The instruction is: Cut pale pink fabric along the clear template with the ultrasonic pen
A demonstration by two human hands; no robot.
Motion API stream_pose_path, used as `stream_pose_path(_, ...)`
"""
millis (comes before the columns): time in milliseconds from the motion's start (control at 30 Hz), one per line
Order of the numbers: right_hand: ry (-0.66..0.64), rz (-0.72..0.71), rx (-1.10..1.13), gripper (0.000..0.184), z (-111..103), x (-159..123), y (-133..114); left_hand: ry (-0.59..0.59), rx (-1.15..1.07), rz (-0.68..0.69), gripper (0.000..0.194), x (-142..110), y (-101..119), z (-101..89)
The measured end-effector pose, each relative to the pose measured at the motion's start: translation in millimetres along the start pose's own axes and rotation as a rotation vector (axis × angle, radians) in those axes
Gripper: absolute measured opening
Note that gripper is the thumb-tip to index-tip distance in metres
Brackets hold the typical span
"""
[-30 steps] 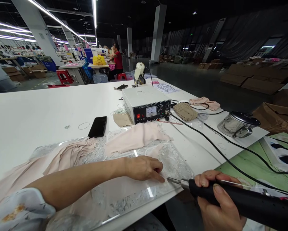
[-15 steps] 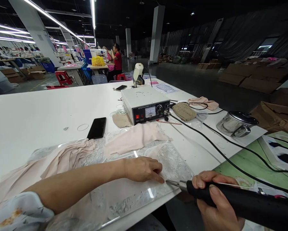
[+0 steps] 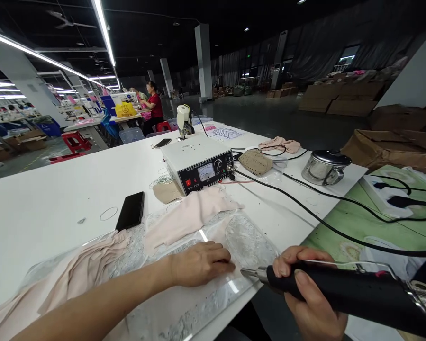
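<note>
My right hand (image 3: pixel 312 289) wraps round the black handle of a hand-held ultrasonic cutter (image 3: pixel 344 296). Its thin metal tip points left, just above the near right side of a clear, scuffed board (image 3: pixel 248 244). Close to the tip, my left hand (image 3: pixel 203 263) presses down with bent fingers on a thin pale pink fabric piece (image 3: pixel 222 229) lying on the board. What sits under the fingertips is partly hidden. A folded pale pink fabric (image 3: pixel 193 213) lies beyond my left hand, and a stack of pale pink fabric pieces (image 3: pixel 88 265) lies to the left.
A control box (image 3: pixel 202 163) with a dial stands behind the board; a black cable (image 3: pixel 287 192) runs from it to the right. Around it are a phone (image 3: pixel 130 210), brown templates (image 3: pixel 255 162), and a lidded glass mug (image 3: pixel 324 168). A person in red (image 3: pixel 154 106) sits far off.
The view has turned right. The fingers of my left hand have curled in and sit slightly away from the cutter's tip. My right hand keeps its hold on the cutter.
</note>
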State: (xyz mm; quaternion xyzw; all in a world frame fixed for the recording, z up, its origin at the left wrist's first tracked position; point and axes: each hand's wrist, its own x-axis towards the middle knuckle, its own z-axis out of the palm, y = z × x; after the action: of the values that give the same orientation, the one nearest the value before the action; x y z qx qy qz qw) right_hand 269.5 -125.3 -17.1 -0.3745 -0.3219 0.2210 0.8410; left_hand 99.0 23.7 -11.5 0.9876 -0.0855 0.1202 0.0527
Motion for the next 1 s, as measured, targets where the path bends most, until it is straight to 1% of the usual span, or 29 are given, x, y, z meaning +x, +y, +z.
stream_pose_path(133, 0.007, 0.012, -0.004, 0.009, 1, -1, -2, 0.037, 0.047, -0.012, 0.026, -1, 3, -2.1)
stream_pose_path(333, 0.012, 0.002, -0.005, 0.010, 3, -1, -4, 0.015, 0.140, -0.060, 0.022, -1, 8, -5.4)
stream_pose_path(567, -0.014, 0.008, -0.031, 0.011, -2, -2, -1, -0.011, 0.119, -0.057, 0.025, -4, 9, -7.6)
stream_pose_path(833, -0.004, -0.012, -0.053, 0.008, 0, -1, -5, -0.122, 0.136, -0.108, 0.029, -5, 15, -10.6)
stream_pose_path(1000, -0.050, -0.020, -0.064, 0.009, -2, -1, -7, -0.189, 0.148, -0.132, 0.032, -4, 18, -12.3)
